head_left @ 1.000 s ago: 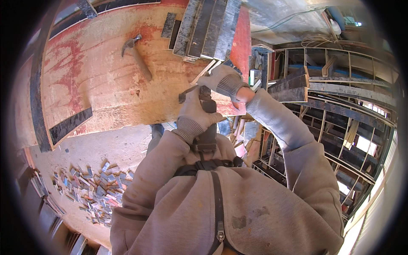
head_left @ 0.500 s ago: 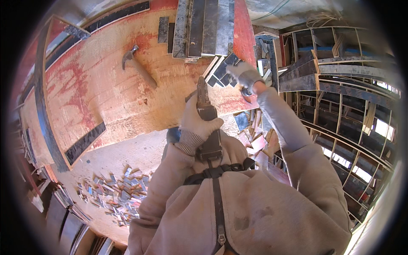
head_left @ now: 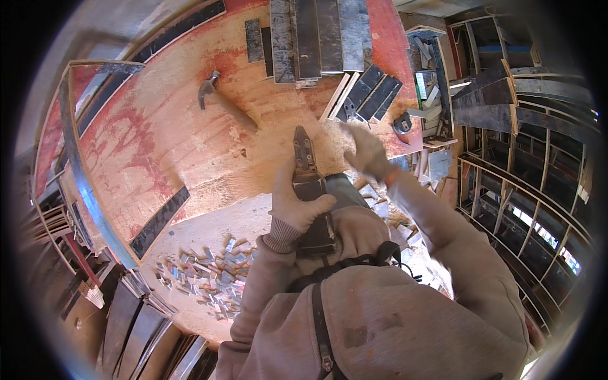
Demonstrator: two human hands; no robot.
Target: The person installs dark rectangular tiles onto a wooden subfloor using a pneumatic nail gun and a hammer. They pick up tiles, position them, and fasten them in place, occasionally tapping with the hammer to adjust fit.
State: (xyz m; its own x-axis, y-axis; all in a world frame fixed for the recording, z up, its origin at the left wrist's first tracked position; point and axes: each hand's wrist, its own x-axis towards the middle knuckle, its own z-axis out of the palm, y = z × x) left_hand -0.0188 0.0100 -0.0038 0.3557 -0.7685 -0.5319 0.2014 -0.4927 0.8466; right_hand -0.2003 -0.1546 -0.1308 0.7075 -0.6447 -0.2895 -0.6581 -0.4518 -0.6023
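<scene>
My left hand (head_left: 296, 201), in a pale knitted glove, is wrapped round a dark, narrow-nosed tool that looks like a nail gun (head_left: 313, 231). Its nose points away from me over the near edge of the red-stained workbench (head_left: 145, 136). My right hand (head_left: 368, 154), also gloved, is in the air to the right of the nose, slightly blurred. Its thumb and fingers look apart, with nothing visible between them. Just beyond it lie short dark-faced wood strips (head_left: 373, 88) and a small grey metal piece (head_left: 350, 113) whose kind I cannot make out.
A claw hammer (head_left: 225, 104) lies on the bench, left of long dark boards (head_left: 316, 38). A wooden frame (head_left: 95, 190) stands at the left. Near the right edge sits a round black object (head_left: 402, 123). Offcuts (head_left: 209, 272) litter the floor; more frames (head_left: 506, 183) are stacked rightward.
My right hand has drawn back from the short strips toward me and the tool, uncovering the grey metal piece. My left hand keeps its grip. The view has shifted.
</scene>
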